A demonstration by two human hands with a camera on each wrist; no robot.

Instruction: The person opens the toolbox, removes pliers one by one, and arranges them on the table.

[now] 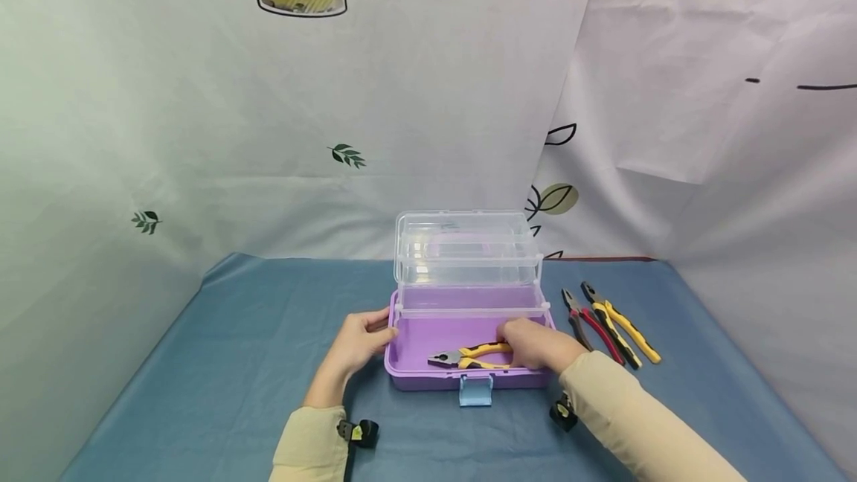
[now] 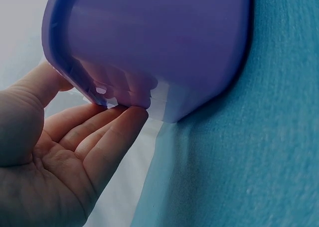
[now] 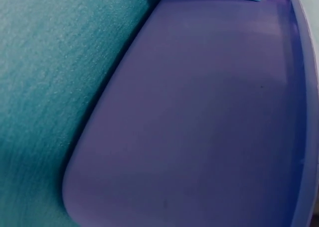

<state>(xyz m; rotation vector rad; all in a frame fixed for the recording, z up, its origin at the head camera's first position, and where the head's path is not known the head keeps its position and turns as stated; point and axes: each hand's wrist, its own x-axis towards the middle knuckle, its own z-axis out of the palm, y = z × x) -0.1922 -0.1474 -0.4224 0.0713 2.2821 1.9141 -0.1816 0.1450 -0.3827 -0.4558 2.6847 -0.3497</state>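
A purple toolbox stands with its clear lid raised at the back and a light blue latch hanging at the front. My left hand holds the box's left end, thumb at the rim and fingers against the outer wall. Inside the box, a pair of yellow-and-black pliers lies with its head pointing left. My right hand reaches over the right side of the box and grips the handle ends, its fingertips partly hidden. Only the outer wall and latch appear in the right wrist view.
To the right of the box lie red-and-black pliers and another yellow-and-black pair, side by side. Blue cloth covers the table. Patterned white sheets hang behind and at both sides.
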